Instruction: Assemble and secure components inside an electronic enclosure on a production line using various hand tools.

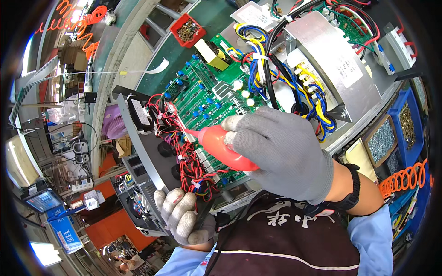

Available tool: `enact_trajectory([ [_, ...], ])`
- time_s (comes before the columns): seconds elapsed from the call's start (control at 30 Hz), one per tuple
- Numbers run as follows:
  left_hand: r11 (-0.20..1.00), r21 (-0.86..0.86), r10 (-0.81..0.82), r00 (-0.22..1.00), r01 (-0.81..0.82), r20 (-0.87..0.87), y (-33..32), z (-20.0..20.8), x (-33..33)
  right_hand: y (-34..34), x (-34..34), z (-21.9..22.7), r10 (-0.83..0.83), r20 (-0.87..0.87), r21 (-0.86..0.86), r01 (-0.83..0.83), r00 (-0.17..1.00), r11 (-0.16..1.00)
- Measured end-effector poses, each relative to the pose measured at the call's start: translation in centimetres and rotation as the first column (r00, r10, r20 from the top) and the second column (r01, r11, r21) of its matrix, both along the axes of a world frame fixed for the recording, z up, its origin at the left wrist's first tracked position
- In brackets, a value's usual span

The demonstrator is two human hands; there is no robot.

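Observation:
A red squeeze bottle (223,149) with a thin nozzle lies in the grip of my gloved right hand (276,149). Its tip points left at a row of white connectors along the edge of a green circuit board (198,101). Twisted red and black wires (186,158) bunch between that board and an upright metal panel (142,154). My gloved left hand (182,214) has its fingers curled around the near end of this panel. The palm side is hidden.
A transformer in a metal bracket (334,64) stands at the right behind yellow, blue and black cables (278,76). Beyond the board sits a red bin of small screws (188,30). A blue bin (407,126) and coiled orange hose (403,179) are at the right.

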State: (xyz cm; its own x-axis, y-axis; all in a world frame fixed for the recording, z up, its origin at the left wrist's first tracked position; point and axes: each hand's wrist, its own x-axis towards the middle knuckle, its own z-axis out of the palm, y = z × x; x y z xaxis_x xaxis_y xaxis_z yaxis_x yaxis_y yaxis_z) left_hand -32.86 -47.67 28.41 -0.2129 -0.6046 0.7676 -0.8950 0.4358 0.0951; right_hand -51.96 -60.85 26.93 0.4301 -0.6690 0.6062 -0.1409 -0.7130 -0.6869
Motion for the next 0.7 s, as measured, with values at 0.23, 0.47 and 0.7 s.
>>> enact_trajectory([
  [0.23,0.999,-0.050,0.000,1.000,0.001,0.010,-0.20,-0.23,0.13,0.23,-0.51,0.43,0.008,-0.049,-0.014,-0.009,0.999,1.000],
  [0.47,0.996,-0.091,-0.025,1.000,0.023,-0.017,-0.57,-0.56,0.17,0.46,-0.80,0.58,0.019,-0.078,-0.015,-0.021,0.997,1.000],
  [0.7,0.997,-0.078,-0.025,0.999,0.022,-0.038,-0.48,-0.51,-0.03,0.75,-1.09,0.72,-0.002,-0.047,-0.038,0.000,0.999,0.999],
])
